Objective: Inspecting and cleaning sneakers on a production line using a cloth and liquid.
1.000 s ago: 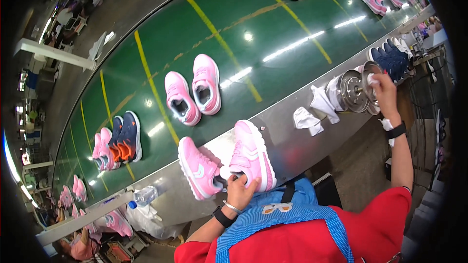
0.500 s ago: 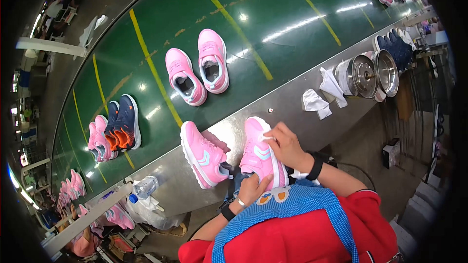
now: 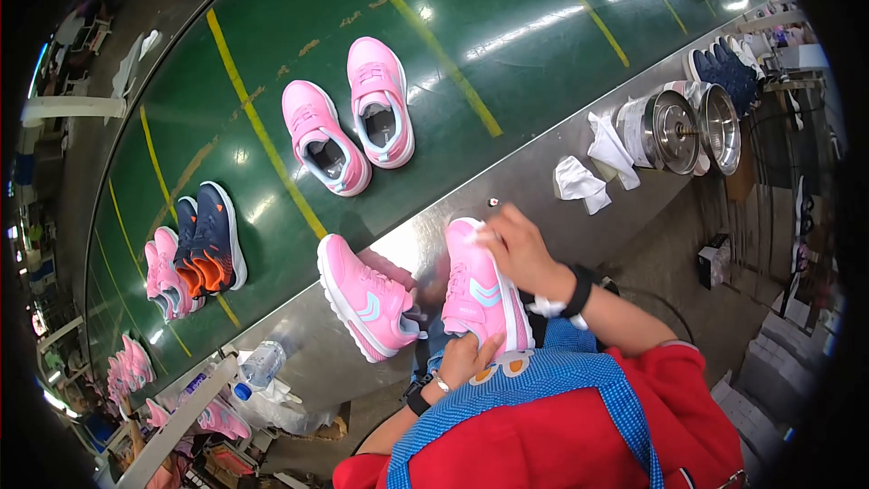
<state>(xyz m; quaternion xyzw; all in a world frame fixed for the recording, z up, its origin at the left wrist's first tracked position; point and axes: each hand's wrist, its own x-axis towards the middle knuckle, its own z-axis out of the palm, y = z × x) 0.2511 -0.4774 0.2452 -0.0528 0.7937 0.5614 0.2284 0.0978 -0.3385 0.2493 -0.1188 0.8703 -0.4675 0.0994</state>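
My left hand (image 3: 463, 360) is closed on the heel end of a pink sneaker (image 3: 467, 288), toe pointing away from me. At its toe, my right hand (image 3: 525, 255) has its fingers pinched round a small white cloth (image 3: 480, 234), mostly hidden by the fingers. A second pink sneaker (image 3: 373, 310), with the same pale blue chevrons, lies to the left on the metal ledge and the belt's edge. Farther off, a pair of pink sneakers (image 3: 380, 118) stands on the green conveyor belt (image 3: 489, 0).
At left on the belt are dark blue and orange sneakers (image 3: 215, 240) beside pink ones (image 3: 163, 276). The metal ledge (image 3: 534, 222) bears white cloths (image 3: 581, 183) and a round steel container (image 3: 674, 134). A plastic bottle (image 3: 262, 364) lies near a metal bar (image 3: 181, 421).
My right hand has shifted slightly up and left across the toe. The view has turned a little, so the belt's shoes appear farther left. My left hand keeps its hold on the heel.
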